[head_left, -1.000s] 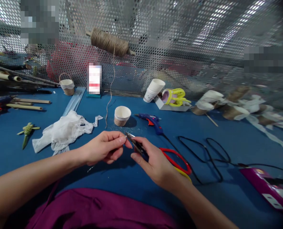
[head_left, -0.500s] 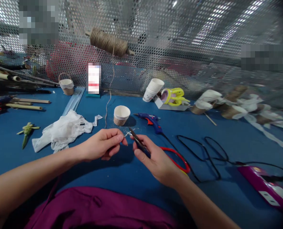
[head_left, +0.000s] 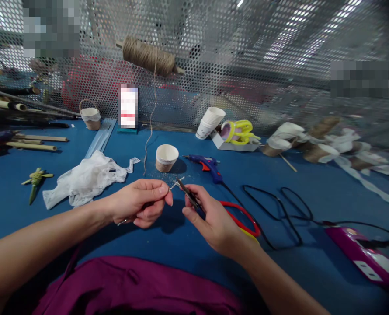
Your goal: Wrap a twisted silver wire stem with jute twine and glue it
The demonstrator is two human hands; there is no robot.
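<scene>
My left hand point(head_left: 144, 201) is closed, with thumb and forefinger pinching a thin whitish strand point(head_left: 174, 185). The strand reaches toward the tip of the dark-bladed scissors point(head_left: 190, 194), which my right hand point(head_left: 219, 223) grips around the blade part. Behind that hand a red loop point(head_left: 242, 214) with a yellow edge shows, apparently the scissors' handle. Just beyond my fingers stands a small paper cup point(head_left: 166, 158) with a brown wrap on its lower part. A blue glue gun point(head_left: 206, 165) lies to the right of the cup. Small scraps are scattered between cup and hands.
White lace point(head_left: 89, 177) lies at left, near a green woven figure point(head_left: 37, 183). A twine spool point(head_left: 148, 56) hangs on the mesh. Stacked cups point(head_left: 210, 122) and a tray of yellow ribbon point(head_left: 238, 133) stand behind. Black cable point(head_left: 273, 197) runs to a purple power strip point(head_left: 366, 258).
My left hand has turned slightly and dropped a little, with a longer piece of strand now showing. The scissors have shifted slightly right, away from my left fingers.
</scene>
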